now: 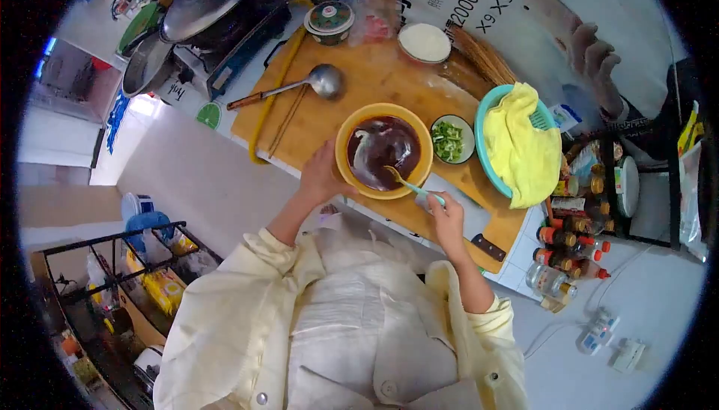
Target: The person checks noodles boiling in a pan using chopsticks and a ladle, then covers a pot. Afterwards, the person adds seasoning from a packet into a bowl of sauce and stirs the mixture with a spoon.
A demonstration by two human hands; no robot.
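Observation:
A yellow bowl holds dark reddish-brown liquid with a pale streak across it. My left hand grips the bowl's left rim. In my right hand is the pale green handle of a spoon, its golden end dipped in the liquid. Just right of the bowl stands a small dish of chopped green vegetable. A cleaver lies flat on the wooden board below that dish, partly under my right hand.
A ladle and chopsticks lie at the board's left. Behind are a lidded pot and a bowl of white powder. A yellow cloth drapes over a teal basket. Several bottles stand at right; a wok sits far left.

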